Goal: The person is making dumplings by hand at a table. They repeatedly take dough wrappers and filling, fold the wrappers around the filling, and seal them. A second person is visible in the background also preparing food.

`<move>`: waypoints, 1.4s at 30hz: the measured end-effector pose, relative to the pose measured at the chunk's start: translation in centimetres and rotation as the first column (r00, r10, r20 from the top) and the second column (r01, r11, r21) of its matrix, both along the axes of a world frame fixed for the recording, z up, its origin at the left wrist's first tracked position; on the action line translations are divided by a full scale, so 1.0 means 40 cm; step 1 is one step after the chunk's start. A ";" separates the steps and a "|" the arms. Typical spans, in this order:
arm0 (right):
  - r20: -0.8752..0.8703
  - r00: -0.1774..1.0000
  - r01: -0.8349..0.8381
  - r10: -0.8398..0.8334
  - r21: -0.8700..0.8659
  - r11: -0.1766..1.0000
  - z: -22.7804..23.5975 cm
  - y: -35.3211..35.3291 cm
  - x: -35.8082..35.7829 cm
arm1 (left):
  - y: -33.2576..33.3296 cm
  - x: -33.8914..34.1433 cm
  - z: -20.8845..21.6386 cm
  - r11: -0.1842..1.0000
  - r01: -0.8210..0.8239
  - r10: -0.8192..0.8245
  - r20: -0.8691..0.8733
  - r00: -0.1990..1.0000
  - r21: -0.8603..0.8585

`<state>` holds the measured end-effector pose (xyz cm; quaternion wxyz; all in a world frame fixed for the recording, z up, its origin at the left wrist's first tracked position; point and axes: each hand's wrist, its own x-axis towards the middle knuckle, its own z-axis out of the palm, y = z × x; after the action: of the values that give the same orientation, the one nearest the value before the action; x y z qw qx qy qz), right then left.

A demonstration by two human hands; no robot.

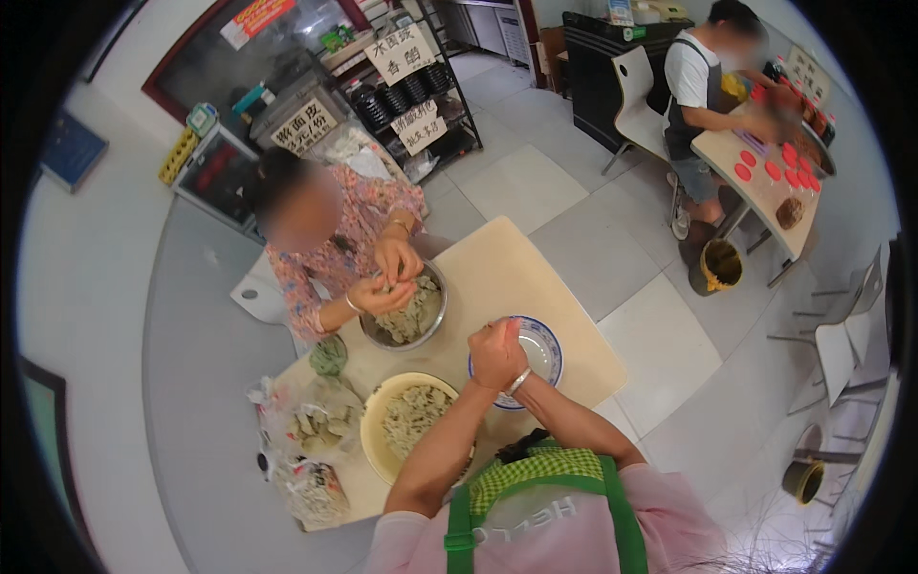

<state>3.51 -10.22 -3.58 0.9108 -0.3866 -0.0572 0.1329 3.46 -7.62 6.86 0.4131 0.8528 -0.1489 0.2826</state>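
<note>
Both hands (497, 354) meet over the likely hard, breakable bowl (557, 358), best held by its blue rim (549, 332), though whether the fingers (512, 334) grip anything I can't tell.

The space between the person's joined hands (498, 354), mid-frame, is hidden, and they cover part of the blue-rimmed bowl (548, 357). The left forearm (442, 442) hides the yellow basin's (370, 432) right side. At upper right, a co-worker's hands (762, 126) look too blurred, I think, to read.
</note>
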 end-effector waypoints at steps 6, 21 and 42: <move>0.298 0.953 0.176 0.047 -0.676 0.716 0.071 -0.042 0.029 | -0.012 0.016 0.048 0.991 -0.007 0.002 -0.045 0.999 -0.130; 0.143 0.960 0.212 -0.240 -0.933 0.292 0.002 -0.025 0.045 | -0.021 -0.012 0.003 0.992 -0.080 0.076 -0.037 0.996 -0.097; -0.699 0.529 -0.426 0.481 0.272 0.863 -0.023 0.030 -0.155 | 0.293 -0.313 -0.041 0.996 -0.001 0.005 0.042 0.999 -0.084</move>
<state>-2.69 -9.01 -4.50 0.7976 -0.2379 0.2187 0.5093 -9.07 4.09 5.24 0.4449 0.8288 -0.1442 0.3071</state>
